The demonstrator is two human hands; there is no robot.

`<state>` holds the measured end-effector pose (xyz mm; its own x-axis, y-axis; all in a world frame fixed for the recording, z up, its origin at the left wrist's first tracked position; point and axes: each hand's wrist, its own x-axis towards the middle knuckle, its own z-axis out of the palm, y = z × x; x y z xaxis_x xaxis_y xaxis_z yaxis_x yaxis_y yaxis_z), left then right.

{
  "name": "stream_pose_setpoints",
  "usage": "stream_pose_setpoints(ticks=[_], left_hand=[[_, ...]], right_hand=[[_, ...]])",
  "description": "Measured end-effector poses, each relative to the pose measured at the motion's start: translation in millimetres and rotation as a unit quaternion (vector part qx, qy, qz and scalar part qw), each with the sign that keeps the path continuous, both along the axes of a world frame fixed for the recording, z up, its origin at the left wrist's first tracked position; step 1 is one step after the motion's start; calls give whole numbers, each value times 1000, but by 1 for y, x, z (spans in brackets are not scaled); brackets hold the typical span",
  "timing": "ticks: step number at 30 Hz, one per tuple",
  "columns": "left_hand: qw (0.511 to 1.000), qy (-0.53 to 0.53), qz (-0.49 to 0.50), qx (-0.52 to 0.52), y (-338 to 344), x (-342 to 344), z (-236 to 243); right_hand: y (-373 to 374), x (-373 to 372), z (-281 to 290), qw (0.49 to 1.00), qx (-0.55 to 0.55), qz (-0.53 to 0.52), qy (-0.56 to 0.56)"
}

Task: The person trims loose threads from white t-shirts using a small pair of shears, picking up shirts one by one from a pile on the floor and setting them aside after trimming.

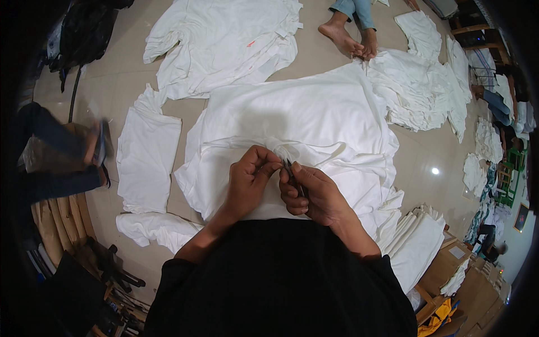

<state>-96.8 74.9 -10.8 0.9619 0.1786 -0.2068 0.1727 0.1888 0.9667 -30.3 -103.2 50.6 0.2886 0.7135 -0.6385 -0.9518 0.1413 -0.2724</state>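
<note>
A large white garment point(303, 106) lies spread over my lap and the floor in front of me, its near part gathered in folds. My left hand point(250, 177) is closed in a pinch on a raised bit of that white cloth. Close beside it, my right hand point(311, 191) is wrapped round small dark metal thread snips point(289, 168), their points up against the pinched cloth. The fingers hide most of the snips, so whether the blades are apart does not show. Both hands nearly touch.
White garment piles point(224, 45) lie on the tiled floor point(449, 196), more point(418, 90) at the right. A folded white piece point(149, 151) is at the left. A person's bare feet point(351, 42) rest ahead; another's legs point(62, 151) are at the left. Cardboard boxes point(446, 264) stand right.
</note>
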Motion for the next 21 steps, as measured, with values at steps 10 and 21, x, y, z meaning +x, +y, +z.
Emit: stream_pose_setpoints(ticks=[10, 21], left_hand=[[998, -4, -22, 65, 2, -2, 0], [999, 17, -31, 36, 3, -4, 1]], right_hand=[[0, -1, -4, 1000, -7, 11, 2], [0, -1, -2, 999, -22, 21, -18]])
